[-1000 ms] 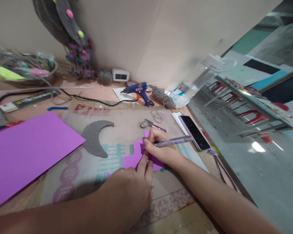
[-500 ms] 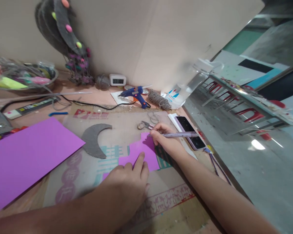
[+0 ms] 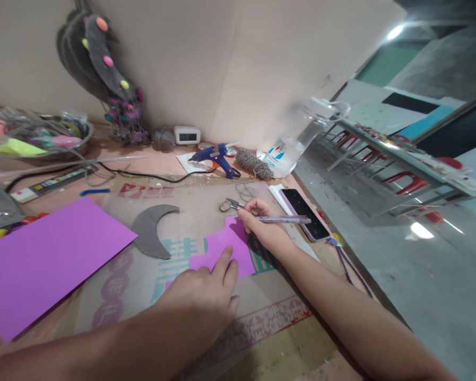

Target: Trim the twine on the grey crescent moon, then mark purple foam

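Observation:
A small stepped piece of purple paper [image 3: 238,248] lies on the printed plastic sheet that covers the table. My left hand [image 3: 206,293] rests on its lower part, index finger stretched out and pressing it down, holding nothing. My right hand [image 3: 264,225] pinches a slim clear pen [image 3: 285,218], its tip at the paper's upper edge. Just behind my right fingers lie small scissors [image 3: 232,203], partly hidden. Left of the paper is a grey crescent cutout [image 3: 150,233], and a larger purple sheet [image 3: 59,259] lies further left.
A blue glue gun [image 3: 216,157] with a black cord lies behind, near grey yarn [image 3: 254,164] and a small white clock [image 3: 187,135]. A phone [image 3: 305,214] and a water bottle [image 3: 301,132] stand near the right edge. A metal bowl of craft scraps [image 3: 88,135] is back left.
The view has shifted slightly, so most things appear a little further left. Both hands keep nearly the same place on the paper, the pen still in my right hand.

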`<state>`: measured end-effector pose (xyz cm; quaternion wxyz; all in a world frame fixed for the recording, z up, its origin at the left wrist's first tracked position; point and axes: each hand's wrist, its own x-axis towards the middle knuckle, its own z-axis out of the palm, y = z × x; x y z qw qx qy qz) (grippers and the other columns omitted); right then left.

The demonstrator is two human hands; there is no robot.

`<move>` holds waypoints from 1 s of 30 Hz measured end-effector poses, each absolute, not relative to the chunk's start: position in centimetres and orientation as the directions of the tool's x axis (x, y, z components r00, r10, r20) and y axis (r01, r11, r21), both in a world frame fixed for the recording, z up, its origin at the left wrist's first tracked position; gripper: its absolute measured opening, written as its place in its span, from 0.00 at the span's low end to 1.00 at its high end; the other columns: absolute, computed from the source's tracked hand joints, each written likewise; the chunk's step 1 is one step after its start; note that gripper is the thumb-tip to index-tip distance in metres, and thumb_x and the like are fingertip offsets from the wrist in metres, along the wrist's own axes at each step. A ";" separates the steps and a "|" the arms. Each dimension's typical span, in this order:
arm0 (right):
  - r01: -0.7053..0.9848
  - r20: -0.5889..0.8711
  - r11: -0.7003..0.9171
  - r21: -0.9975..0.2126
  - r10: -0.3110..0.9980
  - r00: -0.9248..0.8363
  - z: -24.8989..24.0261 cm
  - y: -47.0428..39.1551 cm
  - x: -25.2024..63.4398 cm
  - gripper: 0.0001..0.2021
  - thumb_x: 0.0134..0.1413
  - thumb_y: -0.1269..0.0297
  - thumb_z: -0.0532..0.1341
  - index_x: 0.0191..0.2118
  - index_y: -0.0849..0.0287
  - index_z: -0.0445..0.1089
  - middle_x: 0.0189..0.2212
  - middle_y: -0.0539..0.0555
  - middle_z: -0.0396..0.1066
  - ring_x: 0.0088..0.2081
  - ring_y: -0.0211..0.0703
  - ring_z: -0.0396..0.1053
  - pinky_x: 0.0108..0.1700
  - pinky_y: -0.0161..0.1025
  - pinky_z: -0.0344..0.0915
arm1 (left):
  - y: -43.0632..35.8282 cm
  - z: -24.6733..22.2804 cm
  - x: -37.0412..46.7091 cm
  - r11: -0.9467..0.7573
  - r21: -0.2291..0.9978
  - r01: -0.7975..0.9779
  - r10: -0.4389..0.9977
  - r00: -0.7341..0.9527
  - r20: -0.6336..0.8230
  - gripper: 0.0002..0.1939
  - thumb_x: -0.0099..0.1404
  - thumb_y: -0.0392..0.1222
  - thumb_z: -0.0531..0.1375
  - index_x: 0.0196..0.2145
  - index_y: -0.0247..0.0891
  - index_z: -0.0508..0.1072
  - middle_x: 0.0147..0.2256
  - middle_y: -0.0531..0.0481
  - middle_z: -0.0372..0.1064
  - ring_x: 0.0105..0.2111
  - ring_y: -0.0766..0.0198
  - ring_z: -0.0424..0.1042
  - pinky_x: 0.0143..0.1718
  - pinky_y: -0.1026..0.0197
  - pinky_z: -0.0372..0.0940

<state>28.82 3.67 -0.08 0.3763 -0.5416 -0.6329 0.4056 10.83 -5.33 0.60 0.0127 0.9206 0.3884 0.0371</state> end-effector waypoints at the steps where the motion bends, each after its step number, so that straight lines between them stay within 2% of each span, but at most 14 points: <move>1: 0.392 0.077 0.119 -0.912 0.990 -0.121 0.0 3.7 28.8 0.11 0.55 0.55 0.60 0.30 0.56 0.62 0.17 0.44 0.63 0.19 0.33 0.59 0.24 0.32 0.56 | -5.3 0.6 10.8 -0.699 0.049 0.714 0.715 0.696 0.060 0.24 0.64 0.41 0.53 0.56 0.32 0.67 0.59 0.37 0.58 0.26 0.54 0.76 0.20 0.54 0.71; 3: 0.451 0.192 0.219 -0.865 0.976 -0.106 0.0 3.7 28.9 0.10 0.57 0.56 0.58 0.34 0.57 0.68 0.24 0.49 0.70 0.27 0.37 0.67 0.31 0.35 0.62 | -5.3 0.5 10.8 -0.705 0.040 0.708 0.709 0.703 0.060 0.24 0.64 0.41 0.52 0.56 0.31 0.68 0.59 0.37 0.58 0.26 0.55 0.76 0.20 0.55 0.71; 5: 0.546 0.297 0.322 -0.773 0.945 -0.138 0.0 4.0 29.0 0.10 0.58 0.57 0.58 0.38 0.56 0.72 0.33 0.53 0.73 0.37 0.42 0.70 0.40 0.39 0.64 | -5.4 0.5 10.8 -0.717 0.021 0.697 0.696 0.715 0.065 0.24 0.64 0.40 0.52 0.56 0.30 0.67 0.59 0.36 0.59 0.26 0.55 0.76 0.20 0.56 0.71; 8: 0.629 0.383 0.464 -0.624 0.883 -0.271 -0.5 4.8 28.8 0.11 0.59 0.62 0.56 0.45 0.54 0.71 0.43 0.56 0.73 0.46 0.47 0.68 0.51 0.46 0.61 | -5.4 0.4 10.8 -0.726 -0.007 0.687 0.685 0.725 0.070 0.24 0.65 0.39 0.51 0.56 0.29 0.67 0.58 0.35 0.60 0.26 0.55 0.76 0.20 0.56 0.70; 11: 0.640 0.387 0.556 -0.530 0.830 -0.402 -1.0 5.6 28.5 0.15 0.61 0.67 0.52 0.51 0.53 0.69 0.50 0.57 0.69 0.54 0.49 0.63 0.56 0.50 0.56 | -5.4 0.1 10.7 -0.721 -0.009 0.693 0.691 0.720 0.056 0.24 0.65 0.39 0.51 0.57 0.29 0.66 0.58 0.33 0.60 0.28 0.55 0.76 0.21 0.56 0.70; 13: 0.659 0.359 0.589 -0.468 0.808 -0.467 -1.2 5.7 28.4 0.14 0.61 0.67 0.52 0.49 0.54 0.70 0.48 0.57 0.70 0.53 0.49 0.63 0.55 0.50 0.57 | -5.5 0.0 10.7 -0.728 -0.019 0.685 0.684 0.728 0.054 0.25 0.66 0.40 0.50 0.58 0.28 0.64 0.59 0.32 0.58 0.29 0.54 0.76 0.22 0.56 0.70; 16: 0.705 0.350 0.591 -0.392 0.805 -0.480 -1.1 5.6 28.4 0.10 0.60 0.67 0.54 0.40 0.57 0.73 0.36 0.56 0.73 0.43 0.48 0.65 0.48 0.46 0.59 | -5.5 0.0 10.7 -0.743 -0.051 0.667 0.665 0.745 0.059 0.25 0.66 0.39 0.50 0.58 0.27 0.63 0.59 0.31 0.58 0.30 0.53 0.76 0.24 0.55 0.70; 18: 0.736 0.353 0.553 -0.391 0.829 -0.435 -1.0 5.5 28.4 0.07 0.59 0.65 0.57 0.37 0.57 0.73 0.32 0.56 0.71 0.39 0.48 0.63 0.45 0.45 0.59 | -5.5 0.1 10.7 -0.736 -0.062 0.674 0.672 0.739 0.048 0.25 0.66 0.39 0.50 0.58 0.28 0.63 0.59 0.32 0.58 0.30 0.53 0.76 0.23 0.55 0.70; 22: 0.729 0.323 0.512 -0.454 0.857 -0.401 -1.0 5.2 28.3 0.08 0.55 0.63 0.62 0.40 0.59 0.71 0.34 0.56 0.70 0.39 0.46 0.64 0.44 0.43 0.60 | -5.6 0.3 10.8 -0.733 -0.058 0.678 0.677 0.735 0.035 0.25 0.65 0.40 0.50 0.59 0.27 0.63 0.60 0.33 0.57 0.29 0.53 0.77 0.23 0.55 0.71; 24: 0.687 0.299 0.496 -0.531 0.868 -0.395 -0.7 4.8 28.3 0.08 0.55 0.65 0.61 0.41 0.59 0.70 0.35 0.55 0.70 0.38 0.43 0.66 0.42 0.41 0.62 | -5.6 0.4 10.9 -0.735 -0.045 0.676 0.676 0.736 0.029 0.25 0.66 0.39 0.50 0.59 0.27 0.62 0.60 0.32 0.56 0.28 0.54 0.77 0.22 0.55 0.71; 27: 0.561 0.179 0.405 -0.722 0.892 -0.414 0.4 3.7 28.3 0.07 0.55 0.66 0.60 0.41 0.58 0.69 0.35 0.52 0.71 0.36 0.40 0.69 0.41 0.38 0.64 | -5.6 0.4 10.9 -0.725 -0.019 0.689 0.689 0.725 0.009 0.25 0.66 0.39 0.50 0.58 0.26 0.63 0.59 0.30 0.56 0.26 0.55 0.77 0.20 0.56 0.70; 30: 0.554 0.038 0.382 -0.740 0.846 -0.532 1.6 2.6 28.3 0.06 0.55 0.67 0.59 0.40 0.58 0.69 0.33 0.51 0.72 0.34 0.38 0.70 0.39 0.37 0.65 | -5.5 0.3 10.9 -0.730 -0.019 0.683 0.682 0.731 0.032 0.25 0.66 0.39 0.50 0.58 0.24 0.63 0.58 0.30 0.58 0.25 0.55 0.76 0.19 0.56 0.70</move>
